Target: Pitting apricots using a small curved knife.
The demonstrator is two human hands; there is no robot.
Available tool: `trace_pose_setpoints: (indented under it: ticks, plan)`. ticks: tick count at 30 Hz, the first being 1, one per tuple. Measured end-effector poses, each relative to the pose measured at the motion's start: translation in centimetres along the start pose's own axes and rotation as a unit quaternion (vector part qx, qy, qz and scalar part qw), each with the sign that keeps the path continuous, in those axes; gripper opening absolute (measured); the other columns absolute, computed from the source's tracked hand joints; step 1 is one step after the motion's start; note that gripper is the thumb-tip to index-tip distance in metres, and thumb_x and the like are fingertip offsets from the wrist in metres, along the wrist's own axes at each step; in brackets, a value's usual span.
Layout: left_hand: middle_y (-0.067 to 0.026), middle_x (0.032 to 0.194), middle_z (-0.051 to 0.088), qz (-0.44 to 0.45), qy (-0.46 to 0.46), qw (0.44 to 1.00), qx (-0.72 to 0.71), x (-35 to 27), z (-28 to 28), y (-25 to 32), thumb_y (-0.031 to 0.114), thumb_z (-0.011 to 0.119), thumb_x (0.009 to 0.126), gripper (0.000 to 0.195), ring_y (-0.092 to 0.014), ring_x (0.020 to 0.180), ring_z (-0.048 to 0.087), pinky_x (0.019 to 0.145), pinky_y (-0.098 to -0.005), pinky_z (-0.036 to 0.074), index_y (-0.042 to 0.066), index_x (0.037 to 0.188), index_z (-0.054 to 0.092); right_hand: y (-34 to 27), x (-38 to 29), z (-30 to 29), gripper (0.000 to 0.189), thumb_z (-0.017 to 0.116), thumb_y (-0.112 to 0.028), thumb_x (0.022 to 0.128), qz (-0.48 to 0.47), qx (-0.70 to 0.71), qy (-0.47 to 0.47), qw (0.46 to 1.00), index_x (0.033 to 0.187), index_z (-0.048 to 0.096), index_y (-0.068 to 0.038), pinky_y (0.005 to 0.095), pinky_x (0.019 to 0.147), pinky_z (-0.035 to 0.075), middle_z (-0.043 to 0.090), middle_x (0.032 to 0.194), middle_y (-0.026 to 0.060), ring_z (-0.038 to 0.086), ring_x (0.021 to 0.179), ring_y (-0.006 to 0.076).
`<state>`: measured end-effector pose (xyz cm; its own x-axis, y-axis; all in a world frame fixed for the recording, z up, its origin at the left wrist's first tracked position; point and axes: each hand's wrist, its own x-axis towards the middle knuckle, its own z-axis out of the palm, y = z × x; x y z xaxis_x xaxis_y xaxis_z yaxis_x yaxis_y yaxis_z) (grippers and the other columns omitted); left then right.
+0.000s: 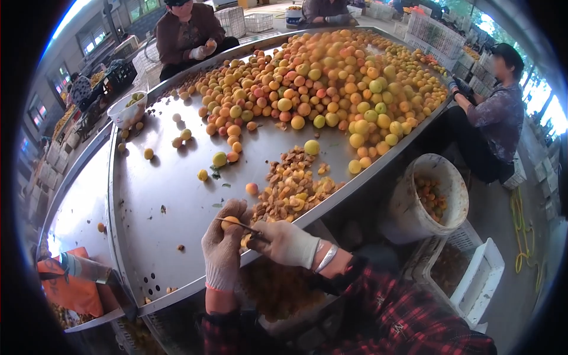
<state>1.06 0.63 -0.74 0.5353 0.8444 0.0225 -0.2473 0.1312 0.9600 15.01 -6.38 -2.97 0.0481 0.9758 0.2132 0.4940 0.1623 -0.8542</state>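
Note:
My left hand (222, 246), in a knitted work glove, grips a small orange-yellow apricot (230, 222) above the near edge of a metal table (186, 222). My right hand (284, 244), gloved too and with a silver bracelet at the wrist, holds a thin-bladed knife (242, 225). Its blade lies across the apricot. Just beyond my hands is a heap of apricot pits and cut pieces (293, 186). A single reddish apricot (251, 188) rests beside that heap. Below the table edge, partly hidden by my arms, are blurred yellow-brown pieces (279, 288).
A large apricot pile (301, 84) covers the table's far side. At right stand a white bucket (437, 195) with fruit and a white crate (461, 262). A white bowl (128, 111) sits at the left rim. Co-workers (492, 106) sit around the table. An orange bag (71, 284) lies lower left.

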Motion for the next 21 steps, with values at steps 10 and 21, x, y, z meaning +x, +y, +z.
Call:
trace_pose_setpoints:
  ticks: [10,21]
  plan:
    - [-0.0209,0.129,0.055,0.001,-0.036,0.985,-0.167,-0.2,1.4,-0.9,0.032,0.062,0.094,0.059,-0.030,0.118,0.057,0.100,-0.0396,0.046,-0.008,0.133,0.045,-0.7,-0.6,-0.6,0.016,0.068,-0.014,0.088,-0.031,0.022,0.067,0.997,0.094,0.058,-0.003,0.0352,0.066,0.052,0.066,0.080,0.0146,0.068,0.077,0.0302]
    - [-0.0169,0.120,0.061,-0.022,-0.005,0.996,-0.085,-0.3,0.6,-0.1,0.002,0.049,0.088,0.041,-0.024,0.110,0.061,0.096,-0.0330,0.048,-0.010,0.127,0.050,-0.8,-0.3,-1.3,0.019,0.066,-0.021,0.089,-0.010,0.017,0.009,1.000,0.098,0.058,-0.006,0.0447,0.067,0.050,0.063,0.083,0.0204,0.062,0.081,0.0409]
